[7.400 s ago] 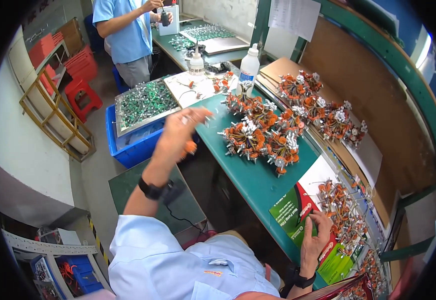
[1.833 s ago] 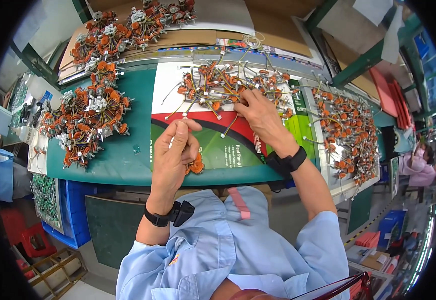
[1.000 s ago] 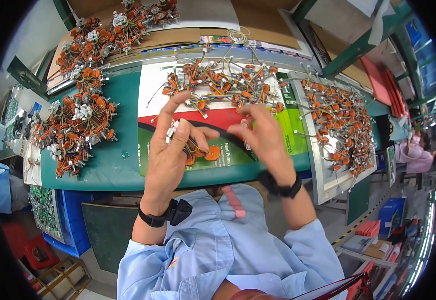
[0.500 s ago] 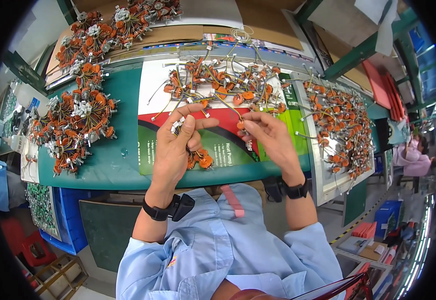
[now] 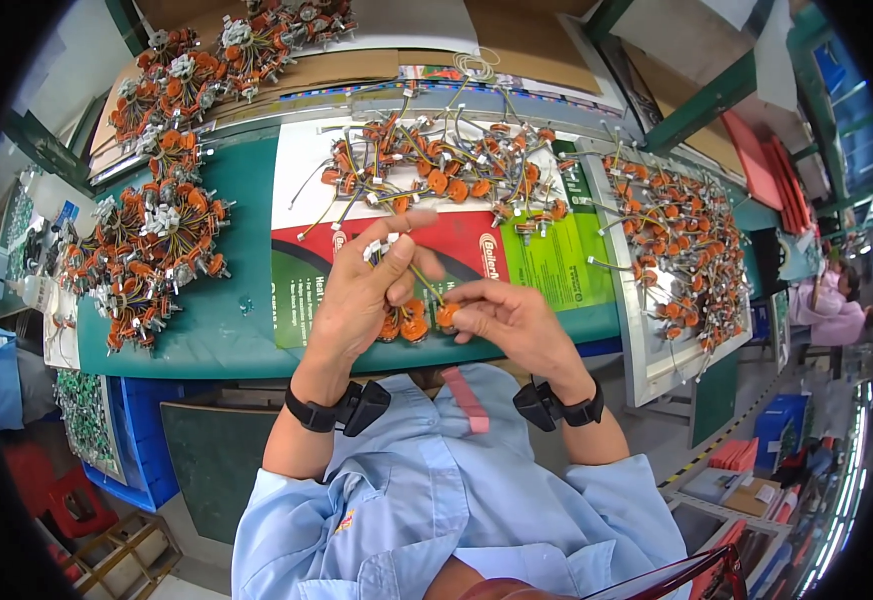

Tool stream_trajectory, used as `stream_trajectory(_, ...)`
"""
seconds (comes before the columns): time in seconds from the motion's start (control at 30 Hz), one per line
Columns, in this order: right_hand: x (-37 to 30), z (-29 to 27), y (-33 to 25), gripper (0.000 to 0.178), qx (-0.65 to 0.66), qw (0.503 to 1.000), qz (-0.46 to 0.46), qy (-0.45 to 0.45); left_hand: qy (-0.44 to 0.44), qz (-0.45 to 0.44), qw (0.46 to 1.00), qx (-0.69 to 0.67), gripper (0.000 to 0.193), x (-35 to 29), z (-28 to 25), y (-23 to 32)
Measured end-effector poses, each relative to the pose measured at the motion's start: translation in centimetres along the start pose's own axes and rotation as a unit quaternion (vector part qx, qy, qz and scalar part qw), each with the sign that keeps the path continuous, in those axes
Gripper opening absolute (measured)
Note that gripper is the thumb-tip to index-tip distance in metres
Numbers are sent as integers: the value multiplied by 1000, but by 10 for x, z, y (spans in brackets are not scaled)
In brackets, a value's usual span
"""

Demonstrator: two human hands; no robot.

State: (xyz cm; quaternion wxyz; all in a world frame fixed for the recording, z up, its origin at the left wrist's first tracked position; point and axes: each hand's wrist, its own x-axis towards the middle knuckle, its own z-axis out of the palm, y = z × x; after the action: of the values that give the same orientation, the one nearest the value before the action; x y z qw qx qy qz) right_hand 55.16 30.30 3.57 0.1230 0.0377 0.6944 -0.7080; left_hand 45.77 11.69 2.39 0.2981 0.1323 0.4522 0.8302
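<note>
Pinching one orange-disc part (image 5: 448,315) in its grip, the right hand (image 5: 520,328) has just swung in to three o'clock of the wired bunch (image 5: 414,326) that the left hand (image 5: 359,298) pinches, setting single and bunch side by side. Loose wired parts (image 5: 457,188) lie beyond at twelve o'clock.

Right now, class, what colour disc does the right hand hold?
Orange disc, best in head view.

Bunched orange discs (image 5: 413,328) trail wires (image 5: 428,284) toward clustered white connectors (image 5: 382,247)

Held discs (image 5: 414,328) orange; connectors (image 5: 382,246) white; tabletop (image 5: 227,330) dark green; sheet (image 5: 429,233) white-red-green.
</note>
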Motion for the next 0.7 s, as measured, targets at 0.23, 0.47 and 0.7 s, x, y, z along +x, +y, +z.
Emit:
stream_trajectory(0.23,38,-33,-29,25,-412,894,-146,100,10,73,997,24,28,-9,0,-2)
stream_trajectory(0.47,100,-45,-6,26,-584,744,-272,179,34,74,996,-23,26,-17,6,8)
stream_trajectory(0.7,100,-34,-2,35,-594,738,-280,155,57,102,993,18,24,-22,-2,3)
